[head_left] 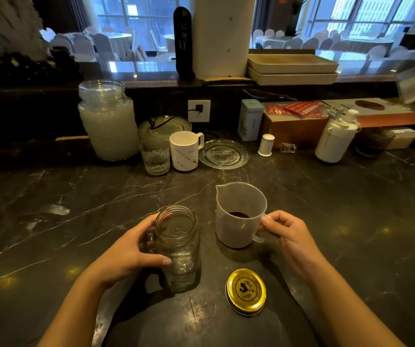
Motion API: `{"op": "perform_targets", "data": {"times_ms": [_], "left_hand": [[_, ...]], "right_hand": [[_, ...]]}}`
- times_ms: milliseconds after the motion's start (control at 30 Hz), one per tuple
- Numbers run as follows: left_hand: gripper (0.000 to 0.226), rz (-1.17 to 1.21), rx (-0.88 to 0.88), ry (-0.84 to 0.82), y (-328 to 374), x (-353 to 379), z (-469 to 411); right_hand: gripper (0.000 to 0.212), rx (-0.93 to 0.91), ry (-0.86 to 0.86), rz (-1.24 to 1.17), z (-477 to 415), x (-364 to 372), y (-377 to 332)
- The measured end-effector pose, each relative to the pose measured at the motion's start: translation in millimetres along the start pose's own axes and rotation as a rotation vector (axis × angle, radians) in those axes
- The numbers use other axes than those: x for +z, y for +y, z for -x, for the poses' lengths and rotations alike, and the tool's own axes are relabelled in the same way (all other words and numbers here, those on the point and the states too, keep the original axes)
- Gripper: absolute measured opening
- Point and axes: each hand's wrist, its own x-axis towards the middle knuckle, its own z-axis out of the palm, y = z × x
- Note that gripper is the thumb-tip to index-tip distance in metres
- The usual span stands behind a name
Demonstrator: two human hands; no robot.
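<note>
The left hand (136, 249) wraps round the side of a clear glass jar (179, 249), thumb laid across its front. The jar stands upright and uncapped on the dark marble tabletop (76, 221). Just right of it stands a translucent plastic measuring jug (239, 214) with dark liquid in its bottom and its spout turned away. The right hand (286, 234) pinches the jug's handle between thumb and fingertips. A gold lid (246, 291) lies flat in front of the jug. Farther back stand a white mug (185, 151), a glass tumbler (155, 159) and a large jar of pale liquid (108, 123).
</note>
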Motion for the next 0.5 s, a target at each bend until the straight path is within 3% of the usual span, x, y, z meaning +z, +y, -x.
{"op": "perform_targets", "data": {"times_ms": [167,400,500], "left_hand": [[0.09,0.064,-0.024,0.083,-13,5,3],[0.079,0.197,-0.038,0.163,-34,11,13],[0.075,0.362,-0.022,0.316,-42,15,10]], "right_hand": [[0.013,-0.146,0.105,-0.001,0,7,-3],[0.015,-0.26,0.105,0.01,-3,13,-23],[0.018,-0.276,0.117,-0.021,-8,15,-30]]}}
